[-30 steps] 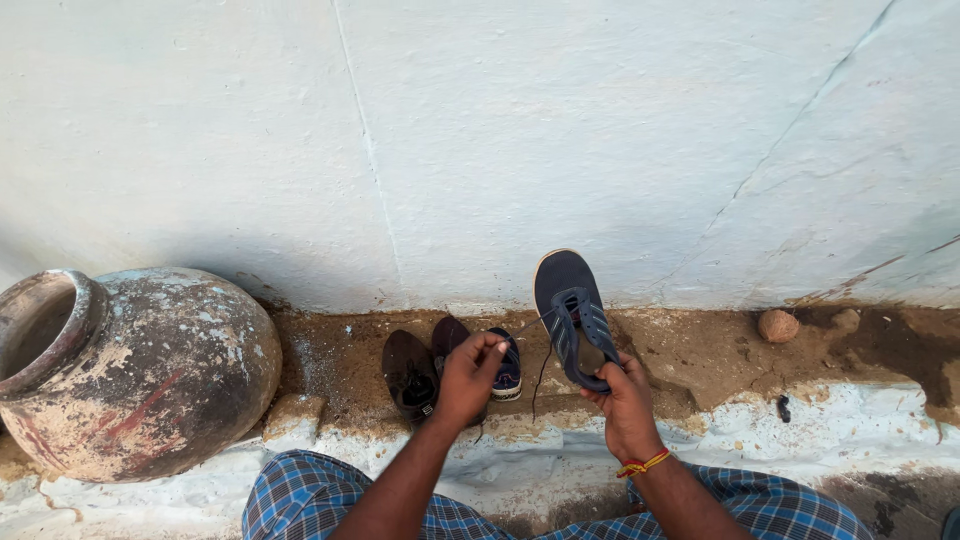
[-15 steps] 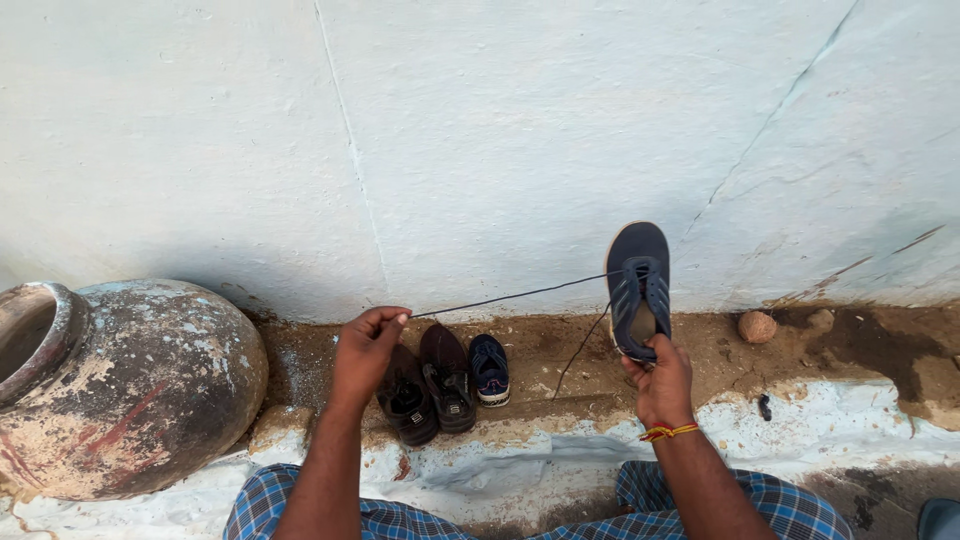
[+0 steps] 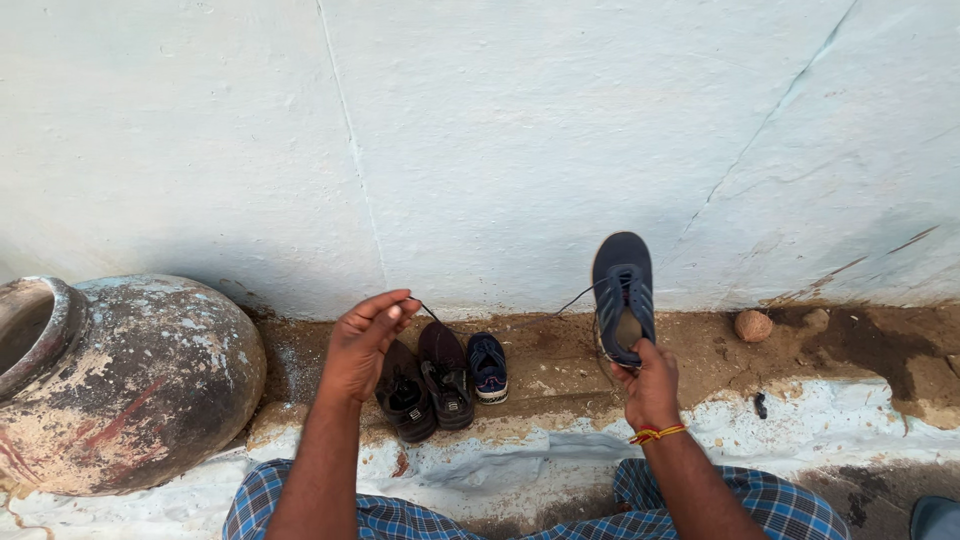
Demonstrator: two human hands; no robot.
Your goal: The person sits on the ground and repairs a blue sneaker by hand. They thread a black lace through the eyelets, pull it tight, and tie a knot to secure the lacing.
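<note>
Two hands busy, head view: your left hand (image 3: 362,340) pinches the dark lace (image 3: 425,308), now nearer the shoe than half a second ago, lace slacker. Your right hand (image 3: 648,385) grips the blue shoe (image 3: 622,295) by its heel, toe up. Three small shoes (image 3: 442,375) on the dirt ledge (image 3: 850,345); clay pot (image 3: 120,385) left, pale blue wall (image 3: 500,130) behind.

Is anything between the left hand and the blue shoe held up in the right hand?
Nothing solid: open air separates the left hand from the blue shoe in the right hand. The dark shoes sit lower, on the ground.
</note>
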